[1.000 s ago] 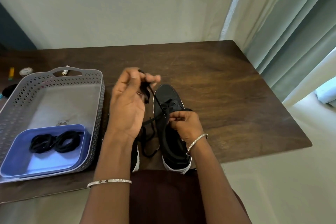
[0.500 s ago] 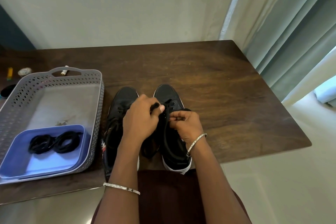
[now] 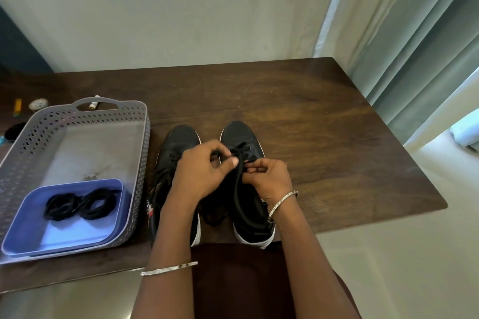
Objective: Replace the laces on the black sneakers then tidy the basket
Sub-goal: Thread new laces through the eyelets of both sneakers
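Two black sneakers stand side by side on the dark wooden table point(image 3: 311, 116), toes pointing away: the left sneaker point(image 3: 178, 142) and the right sneaker point(image 3: 239, 132). My left hand point(image 3: 199, 173) pinches a black lace point(image 3: 239, 163) over the right sneaker's eyelets. My right hand point(image 3: 269, 173) pinches the same lace at the shoe's right side. Loose lace hangs between the shoes. The grey perforated basket point(image 3: 142, 142) sits to the left and holds a blue tray point(image 3: 33, 233) with coiled black laces point(image 3: 77, 203).
Small items lie behind the basket at the table's far left: a round white object point(image 3: 38, 104), a yellow item point(image 3: 17, 106), a small tube point(image 3: 93, 104). Curtains point(image 3: 414, 46) hang on the right. The table's right edge drops off to pale floor.
My left hand came down from a raised pull to the right sneaker's eyelets and now pinches the lace there. My right hand stayed at the shoe.
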`<state>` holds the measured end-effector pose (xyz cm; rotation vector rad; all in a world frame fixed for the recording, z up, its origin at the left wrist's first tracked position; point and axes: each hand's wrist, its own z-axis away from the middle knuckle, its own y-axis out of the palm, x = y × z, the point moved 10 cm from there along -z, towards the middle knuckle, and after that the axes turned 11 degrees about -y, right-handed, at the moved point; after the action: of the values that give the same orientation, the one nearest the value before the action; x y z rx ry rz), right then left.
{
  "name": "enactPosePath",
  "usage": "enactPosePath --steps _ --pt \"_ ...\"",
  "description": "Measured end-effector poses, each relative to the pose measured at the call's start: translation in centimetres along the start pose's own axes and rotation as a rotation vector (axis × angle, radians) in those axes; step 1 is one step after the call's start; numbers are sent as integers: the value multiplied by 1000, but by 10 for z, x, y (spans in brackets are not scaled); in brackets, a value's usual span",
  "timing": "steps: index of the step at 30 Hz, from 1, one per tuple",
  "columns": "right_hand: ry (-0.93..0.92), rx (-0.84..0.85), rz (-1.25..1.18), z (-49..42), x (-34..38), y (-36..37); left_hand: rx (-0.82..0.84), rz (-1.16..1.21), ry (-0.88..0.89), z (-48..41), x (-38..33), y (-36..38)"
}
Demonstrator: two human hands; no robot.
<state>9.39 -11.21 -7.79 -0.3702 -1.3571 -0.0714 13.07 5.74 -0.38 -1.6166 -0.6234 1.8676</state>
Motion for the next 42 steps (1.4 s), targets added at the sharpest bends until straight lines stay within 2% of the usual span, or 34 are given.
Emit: enactPosePath --steps 2,4,6,9,12,14,16,22,27,30,33,39,42 --pt "-14 -3 58 0 4 -3 26 -252 4 1 0 9" --pt "-26 -8 100 1 6 -6 5 -325 20 -1 -1 9" --pt "-30 -13 115 1 7 -7 31 -86 23 -2 -2 7" --pt "-28 -18 108 2 7 -9 122 537 -101 0 1 1" --pt "-24 -19 101 2 7 -9 200 799 -248 4 7 6" --pt "-19 -18 93 3 7 -9 227 870 -354 6 14 13" --pt "-12 -15 86 4 8 -9 220 827 -386 5 18 16" --pt "-37 24 90 5 13 -8 281 503 -326 4 24 30" --pt "-137 132 209 8 26 -4 65 35 -3 1 1 11" --pt "-158 126 196 10 30 -6 -19 -47 51 2 -7 7" --pt "-189 103 184 11 35 -9 -58 -119 28 1 -6 5" --pt "-228 -69 124 14 49 -31 27 -145 -36 0 0 20" --pt "-284 -98 161 16 56 -33 77 -14 -125 -5 7 27"
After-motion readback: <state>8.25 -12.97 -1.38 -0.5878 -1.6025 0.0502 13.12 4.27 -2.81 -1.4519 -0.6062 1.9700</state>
